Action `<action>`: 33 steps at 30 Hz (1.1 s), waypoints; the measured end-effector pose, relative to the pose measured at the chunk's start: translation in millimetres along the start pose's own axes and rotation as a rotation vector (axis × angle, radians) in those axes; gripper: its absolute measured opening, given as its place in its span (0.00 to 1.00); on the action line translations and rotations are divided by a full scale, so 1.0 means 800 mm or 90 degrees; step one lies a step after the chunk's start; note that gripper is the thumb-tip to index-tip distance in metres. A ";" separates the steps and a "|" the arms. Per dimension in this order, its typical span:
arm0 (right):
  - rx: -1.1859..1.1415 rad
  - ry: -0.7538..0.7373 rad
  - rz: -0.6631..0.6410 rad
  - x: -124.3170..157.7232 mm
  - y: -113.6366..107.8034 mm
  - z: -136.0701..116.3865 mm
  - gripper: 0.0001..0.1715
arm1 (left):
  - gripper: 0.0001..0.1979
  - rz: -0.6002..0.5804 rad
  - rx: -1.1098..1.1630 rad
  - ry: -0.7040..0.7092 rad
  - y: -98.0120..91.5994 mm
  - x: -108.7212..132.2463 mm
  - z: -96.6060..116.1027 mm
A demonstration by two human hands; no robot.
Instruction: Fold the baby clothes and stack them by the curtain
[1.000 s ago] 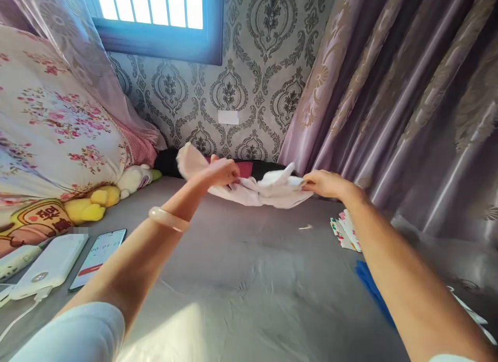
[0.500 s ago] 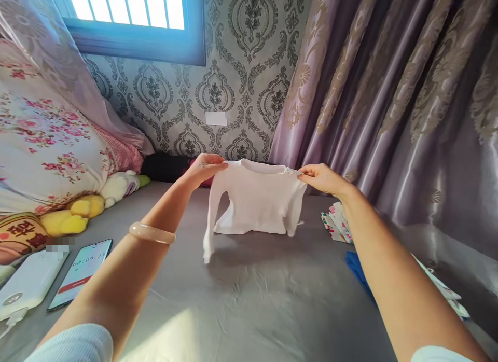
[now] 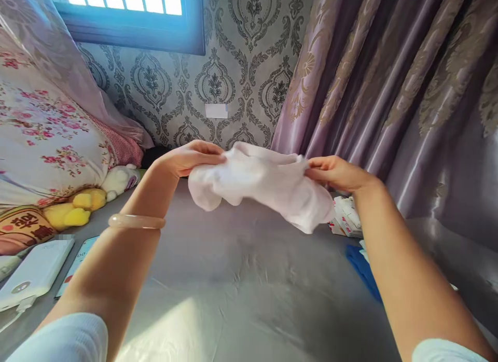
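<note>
A small white long-sleeved shirt [image 3: 257, 178] hangs in the air above the grey bed sheet, stretched between my two hands and blurred by motion. Its lower part and sleeves billow out to both sides. My left hand [image 3: 196, 157] pinches the shirt near one shoulder, with a pale bangle on that wrist. At the other shoulder, my right hand [image 3: 336, 172] is closed on the fabric.
Folded patterned clothes [image 3: 346, 217] and a blue cloth [image 3: 363, 271] lie at the right on the sheet [image 3: 233, 289]. A white power bank [image 3: 37, 271], a phone [image 3: 80, 261] and plush toys [image 3: 75, 209] are at the left. Curtains and a patterned wall stand behind.
The shirt has swung up from hanging straight down, and its hem and sleeves now flare outward. Both hands have moved slightly apart and still hold it.
</note>
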State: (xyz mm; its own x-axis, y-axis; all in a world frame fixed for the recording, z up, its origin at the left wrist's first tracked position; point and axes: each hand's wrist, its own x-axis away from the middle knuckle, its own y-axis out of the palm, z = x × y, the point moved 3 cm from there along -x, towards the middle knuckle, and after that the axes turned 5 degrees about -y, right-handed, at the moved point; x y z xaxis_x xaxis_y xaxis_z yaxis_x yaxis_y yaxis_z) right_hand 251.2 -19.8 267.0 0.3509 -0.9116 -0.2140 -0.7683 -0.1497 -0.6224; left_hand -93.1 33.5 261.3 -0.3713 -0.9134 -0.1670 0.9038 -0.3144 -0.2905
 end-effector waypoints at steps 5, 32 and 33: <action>0.045 -0.030 -0.015 -0.007 0.003 -0.004 0.29 | 0.17 0.007 -0.032 0.042 0.013 -0.006 0.005; -0.060 -0.094 0.077 -0.015 -0.015 -0.011 0.25 | 0.16 0.259 -0.001 0.248 0.014 -0.034 0.003; -0.034 -0.085 0.086 -0.017 -0.016 -0.011 0.23 | 0.16 0.241 -0.020 0.237 0.015 -0.034 0.002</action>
State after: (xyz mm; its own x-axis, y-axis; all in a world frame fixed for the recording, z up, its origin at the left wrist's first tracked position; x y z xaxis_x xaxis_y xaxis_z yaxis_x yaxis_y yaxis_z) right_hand 251.6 -8.8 284.1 0.3079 -0.8662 -0.3936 -0.8390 -0.0522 -0.5416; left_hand -72.2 54.0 263.7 -0.0764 -0.8059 -0.5871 0.9846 0.0318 -0.1718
